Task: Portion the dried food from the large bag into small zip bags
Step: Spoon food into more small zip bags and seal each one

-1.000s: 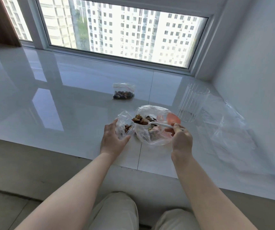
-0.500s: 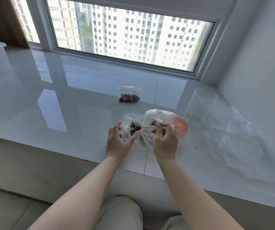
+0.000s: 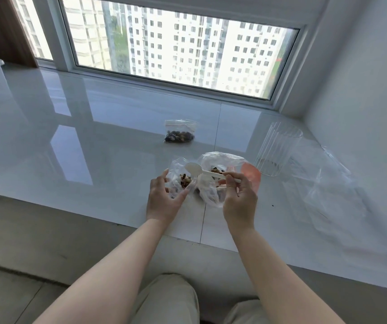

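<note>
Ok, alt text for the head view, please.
The right hand holds an empty white spoon above a small zip bag held open by the left hand, beside the large bag. A filled zip bag lies behind.

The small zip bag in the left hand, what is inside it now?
Inside the small zip bag, which the left hand holds open, lie brown and dark pieces of dried food. The thumb and crumpled plastic cover its lower part, so the amount cannot be seen.

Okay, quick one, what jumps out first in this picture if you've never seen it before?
Mid-frame, the right hand pinches an empty white spoon above the small zip bag that the left hand holds open. Beside it sits the large bag; farther back, a filled zip bag.
</note>
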